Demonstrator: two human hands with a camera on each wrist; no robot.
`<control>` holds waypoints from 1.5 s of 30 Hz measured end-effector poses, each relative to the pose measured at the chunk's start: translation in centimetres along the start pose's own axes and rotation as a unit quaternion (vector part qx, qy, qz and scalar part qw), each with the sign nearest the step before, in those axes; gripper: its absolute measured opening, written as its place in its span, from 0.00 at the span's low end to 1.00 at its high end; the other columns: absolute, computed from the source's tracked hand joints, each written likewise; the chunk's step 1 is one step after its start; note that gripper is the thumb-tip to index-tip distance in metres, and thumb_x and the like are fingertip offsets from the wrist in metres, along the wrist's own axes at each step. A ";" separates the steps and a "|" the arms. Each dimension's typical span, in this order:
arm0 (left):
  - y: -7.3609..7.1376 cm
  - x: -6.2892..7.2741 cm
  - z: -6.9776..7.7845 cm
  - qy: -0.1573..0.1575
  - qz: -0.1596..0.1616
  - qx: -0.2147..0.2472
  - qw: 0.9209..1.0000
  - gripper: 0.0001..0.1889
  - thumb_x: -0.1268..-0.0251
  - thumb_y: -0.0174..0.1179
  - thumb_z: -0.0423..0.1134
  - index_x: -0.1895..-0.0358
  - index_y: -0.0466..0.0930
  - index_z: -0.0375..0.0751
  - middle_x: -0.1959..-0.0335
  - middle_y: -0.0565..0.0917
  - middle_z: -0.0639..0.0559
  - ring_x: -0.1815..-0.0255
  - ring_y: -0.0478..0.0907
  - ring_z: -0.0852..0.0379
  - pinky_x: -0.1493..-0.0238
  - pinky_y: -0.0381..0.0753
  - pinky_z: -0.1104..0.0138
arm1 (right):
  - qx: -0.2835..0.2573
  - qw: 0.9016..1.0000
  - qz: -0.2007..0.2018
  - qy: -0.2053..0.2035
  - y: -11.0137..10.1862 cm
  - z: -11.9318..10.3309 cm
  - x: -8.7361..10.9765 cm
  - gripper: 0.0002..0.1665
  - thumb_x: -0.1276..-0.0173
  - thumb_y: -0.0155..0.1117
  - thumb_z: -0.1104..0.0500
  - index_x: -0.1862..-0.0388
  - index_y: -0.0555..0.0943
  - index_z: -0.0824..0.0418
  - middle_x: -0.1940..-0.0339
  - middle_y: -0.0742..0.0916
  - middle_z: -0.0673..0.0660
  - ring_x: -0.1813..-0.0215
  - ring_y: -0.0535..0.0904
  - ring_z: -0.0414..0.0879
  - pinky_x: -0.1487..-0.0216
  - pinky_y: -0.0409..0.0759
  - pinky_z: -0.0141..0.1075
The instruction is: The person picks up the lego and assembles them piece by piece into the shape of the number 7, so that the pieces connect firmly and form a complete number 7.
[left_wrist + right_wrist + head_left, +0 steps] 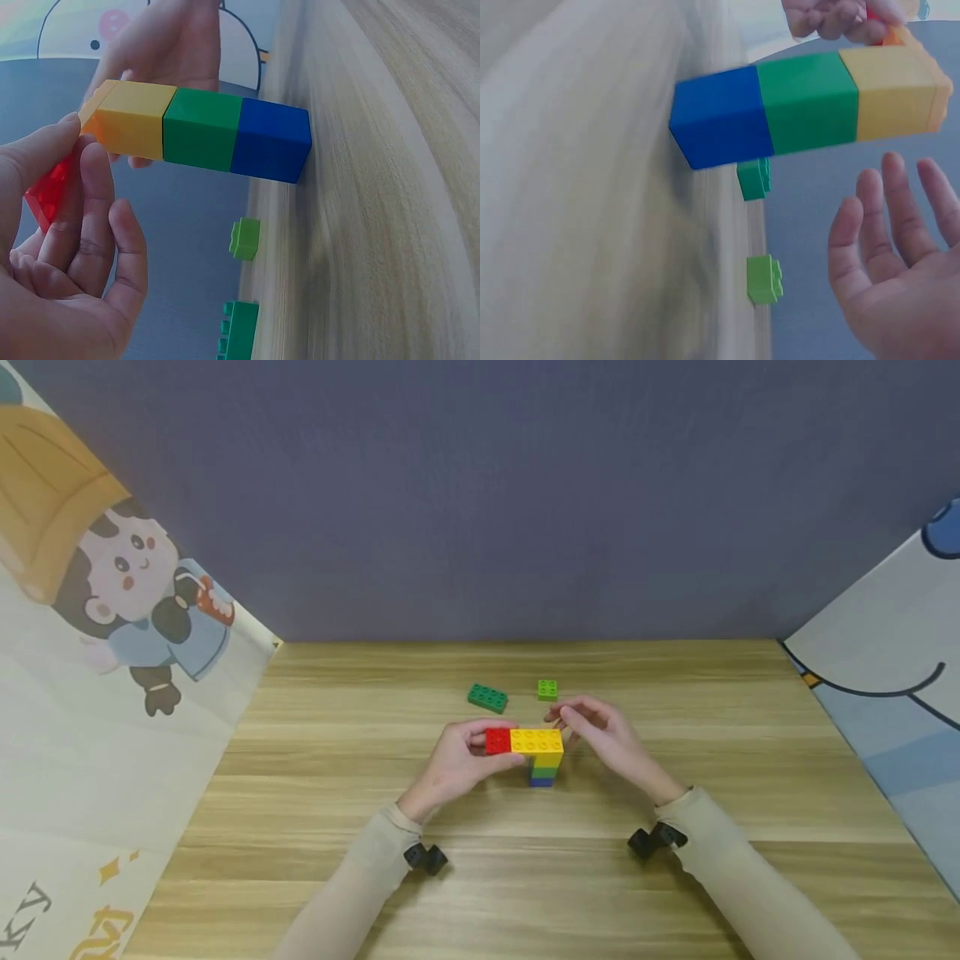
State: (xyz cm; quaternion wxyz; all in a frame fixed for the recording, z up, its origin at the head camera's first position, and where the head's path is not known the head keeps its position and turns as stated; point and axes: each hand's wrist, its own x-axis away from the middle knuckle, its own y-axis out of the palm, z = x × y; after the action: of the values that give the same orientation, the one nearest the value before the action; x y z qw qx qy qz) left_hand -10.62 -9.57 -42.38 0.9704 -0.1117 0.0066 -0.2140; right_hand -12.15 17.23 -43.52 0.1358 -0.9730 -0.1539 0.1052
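A stack of toy building blocks stands on the table, with a blue block (271, 141) at the bottom, a green block (201, 129) in the middle and a yellow block (136, 120) above. Across its top lies a long yellow brick (536, 741), and a red brick (498, 742) forms the overhanging left end. My left hand (459, 766) grips this end, thumb in front and fingers behind, pinching the red brick (49, 196). To the right of the stack, my right hand (606, 739) holds nothing, its fingers apart and loosely bent in the right wrist view.
Behind the stack, a dark green brick (487, 697) and a smaller light green brick (547, 690) lie on the wooden table (360, 693). A dark grey panel (480, 527) rises at the table's back edge, with printed panels at both sides.
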 end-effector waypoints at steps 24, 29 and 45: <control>0.2 0.3 0.0 -0.002 0.004 0.004 1.000 0.25 0.36 0.78 0.41 0.36 0.86 0.44 0.47 0.93 0.45 0.54 0.89 0.57 0.55 0.87 0.69 | 0.225 0.970 -0.059 0.065 -0.1 1.8 -6.2 0.23 0.22 0.68 0.50 0.35 0.84 0.60 0.39 0.89 0.58 0.45 0.86 0.54 0.43 0.87 0.51; 0.2 0.3 0.0 0.003 0.005 0.001 1.000 0.24 0.36 0.78 0.41 0.37 0.86 0.44 0.47 0.93 0.45 0.55 0.89 0.58 0.55 0.86 0.68 | 0.206 0.974 -0.062 0.070 0.6 2.0 -6.9 0.25 0.22 0.69 0.51 0.33 0.82 0.61 0.38 0.88 0.59 0.44 0.87 0.55 0.43 0.88 0.50; 0.4 0.4 -0.1 0.015 -0.001 0.014 1.000 0.23 0.35 0.77 0.40 0.38 0.86 0.42 0.47 0.93 0.44 0.56 0.89 0.60 0.55 0.87 0.70 | 0.181 0.979 -0.076 0.058 2.4 2.8 -8.3 0.27 0.25 0.72 0.54 0.33 0.81 0.65 0.36 0.88 0.64 0.43 0.88 0.58 0.41 0.89 0.51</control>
State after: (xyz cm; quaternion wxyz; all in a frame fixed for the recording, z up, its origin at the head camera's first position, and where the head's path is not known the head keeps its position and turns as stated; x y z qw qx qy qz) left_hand -10.06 -9.43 -42.58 0.9714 -0.0952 0.0180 -0.2167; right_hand -19.95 12.95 -45.56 0.3265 -0.9221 -0.1978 0.0637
